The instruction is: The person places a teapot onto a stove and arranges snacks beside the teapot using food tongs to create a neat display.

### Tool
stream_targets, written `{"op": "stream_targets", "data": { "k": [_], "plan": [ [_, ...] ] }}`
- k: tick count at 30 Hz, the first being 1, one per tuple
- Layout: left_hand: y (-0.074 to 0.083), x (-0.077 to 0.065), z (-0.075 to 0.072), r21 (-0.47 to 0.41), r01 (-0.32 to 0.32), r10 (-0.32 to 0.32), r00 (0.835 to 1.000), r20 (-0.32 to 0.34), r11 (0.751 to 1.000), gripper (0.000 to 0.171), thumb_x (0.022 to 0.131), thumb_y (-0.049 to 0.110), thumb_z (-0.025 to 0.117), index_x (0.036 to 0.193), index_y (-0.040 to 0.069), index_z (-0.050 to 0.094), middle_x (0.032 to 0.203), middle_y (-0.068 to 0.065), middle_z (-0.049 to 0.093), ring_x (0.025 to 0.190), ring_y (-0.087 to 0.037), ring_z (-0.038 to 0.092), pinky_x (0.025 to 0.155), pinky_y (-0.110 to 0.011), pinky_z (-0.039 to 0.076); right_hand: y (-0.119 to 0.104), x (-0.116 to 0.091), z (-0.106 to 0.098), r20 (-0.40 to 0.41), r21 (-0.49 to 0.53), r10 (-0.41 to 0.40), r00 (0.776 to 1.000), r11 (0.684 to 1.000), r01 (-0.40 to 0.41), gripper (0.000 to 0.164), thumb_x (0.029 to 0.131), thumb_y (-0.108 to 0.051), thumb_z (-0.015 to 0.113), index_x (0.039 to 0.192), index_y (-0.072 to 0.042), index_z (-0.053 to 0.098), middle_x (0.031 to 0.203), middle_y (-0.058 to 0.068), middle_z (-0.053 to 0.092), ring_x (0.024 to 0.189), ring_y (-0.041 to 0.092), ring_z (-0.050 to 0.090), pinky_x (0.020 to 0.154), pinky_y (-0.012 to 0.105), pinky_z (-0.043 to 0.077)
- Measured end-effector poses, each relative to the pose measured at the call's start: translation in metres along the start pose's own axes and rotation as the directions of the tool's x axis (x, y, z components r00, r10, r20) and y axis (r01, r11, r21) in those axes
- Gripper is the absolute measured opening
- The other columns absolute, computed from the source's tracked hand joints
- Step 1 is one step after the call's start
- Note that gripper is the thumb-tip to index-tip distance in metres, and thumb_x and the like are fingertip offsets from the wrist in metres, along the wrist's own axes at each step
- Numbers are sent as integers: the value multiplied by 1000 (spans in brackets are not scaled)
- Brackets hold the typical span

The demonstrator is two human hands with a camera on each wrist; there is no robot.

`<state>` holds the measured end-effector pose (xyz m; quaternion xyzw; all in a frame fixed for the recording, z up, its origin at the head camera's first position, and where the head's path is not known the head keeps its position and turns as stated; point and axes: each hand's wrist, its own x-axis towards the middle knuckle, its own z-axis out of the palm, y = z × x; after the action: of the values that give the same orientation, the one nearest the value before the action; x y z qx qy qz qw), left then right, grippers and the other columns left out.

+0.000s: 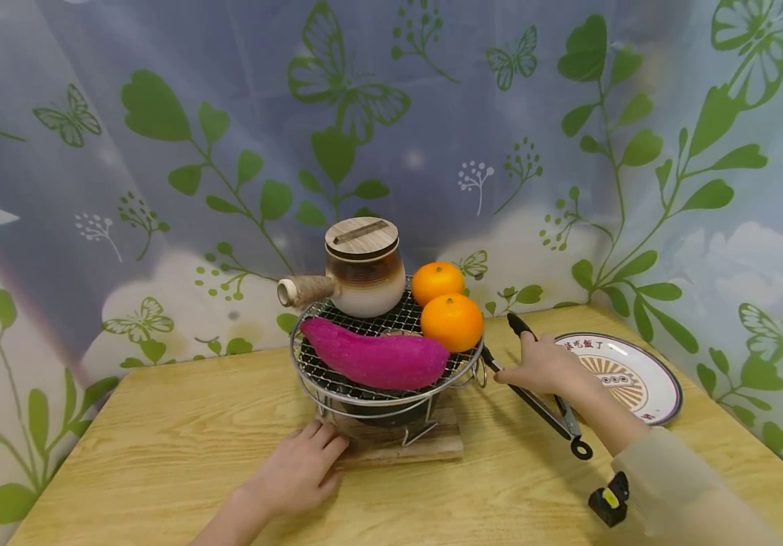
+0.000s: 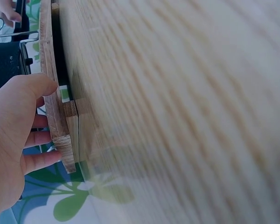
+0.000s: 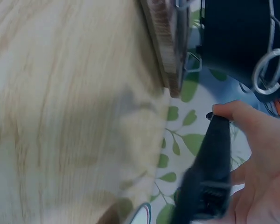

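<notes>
My left hand [image 1: 302,466] holds the front left corner of a wooden board [image 1: 425,451], its thumb at the board's edge in the left wrist view. On this board stands a small round grill [image 1: 371,413] with a wire mesh top. A purple sweet potato [image 1: 377,356], two oranges [image 1: 452,322] [image 1: 437,283] and a lidded pot [image 1: 367,284] with a side handle rest on the mesh. To the right, my right hand [image 1: 548,368] grips black and silver tongs [image 1: 537,406] between thumb and fingers. The right wrist view shows one blurred black arm of the tongs [image 3: 210,158] up close.
Beyond the right hand lies a white plate [image 1: 657,379] with a dark rim, partly covered by that hand. A small black device [image 1: 611,500] with a yellow label is by the right sleeve. Behind the wooden table [image 1: 186,425] hangs a leaf-patterned cloth [image 1: 241,114].
</notes>
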<state>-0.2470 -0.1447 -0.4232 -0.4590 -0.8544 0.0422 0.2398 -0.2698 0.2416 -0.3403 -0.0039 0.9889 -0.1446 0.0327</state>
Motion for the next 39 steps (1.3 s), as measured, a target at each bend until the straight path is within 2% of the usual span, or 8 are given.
{"op": "stream_targets", "data": {
  "k": [5,10,18,23,27,31,34,39],
  "plan": [
    [1,1,0,-2,13,-13,1000,15,1000,33,78,32,65,102,12,57,100,-4,54,95,-23,51,76,-36,49,-8,6,14,24,-68,1,1000,998,0,90,77,-47,66,133,15,30,120,44,36,92,47,54,65,50,50],
    [1,2,1,-9,21,-21,999,37,1000,32,80,33,64,104,12,58,102,-4,54,97,-22,51,78,-36,49,-9,13,25,65,-79,26,998,997,-21,88,79,-44,64,132,17,29,122,48,30,89,46,56,67,50,50],
    [1,3,0,-10,22,-22,999,43,1000,32,80,32,63,103,12,58,102,-5,54,97,-23,50,78,-36,49,-13,12,37,115,-163,48,992,986,-29,95,77,-47,67,132,19,28,122,47,33,104,52,48,79,53,48],
    [2,4,-1,-16,31,-31,999,44,999,33,80,32,63,104,11,58,103,-5,54,98,-23,50,79,-36,49,-14,11,43,133,-199,40,990,980,-12,95,76,-48,67,131,20,28,119,47,37,105,51,48,82,51,48],
    [2,3,-3,-16,40,-39,998,47,999,33,80,32,63,104,11,58,103,-5,54,99,-23,50,80,-37,48,-12,11,47,120,-204,25,992,979,-1,94,76,-49,66,130,20,30,113,45,43,99,48,52,77,49,50],
    [1,2,-5,-11,42,-41,998,41,999,34,79,32,63,104,11,58,103,-5,55,99,-24,51,80,-37,48,-10,11,48,92,-200,12,996,980,7,98,75,-58,64,130,17,32,98,35,55,80,38,60,63,44,51],
    [1,0,-7,-8,48,-47,998,36,999,33,79,31,64,104,11,58,103,-5,55,97,-23,51,78,-36,49,-10,11,47,78,-227,2,997,974,16,99,77,-64,58,133,14,32,81,24,60,63,30,59,51,39,48],
    [3,0,-13,-40,82,-79,994,77,996,33,80,30,63,105,9,58,103,-6,55,100,-24,51,82,-38,48,-8,9,42,30,-255,-9,1000,967,16,94,81,-65,51,133,12,36,80,26,59,64,34,58,45,36,45]
  ]
}}
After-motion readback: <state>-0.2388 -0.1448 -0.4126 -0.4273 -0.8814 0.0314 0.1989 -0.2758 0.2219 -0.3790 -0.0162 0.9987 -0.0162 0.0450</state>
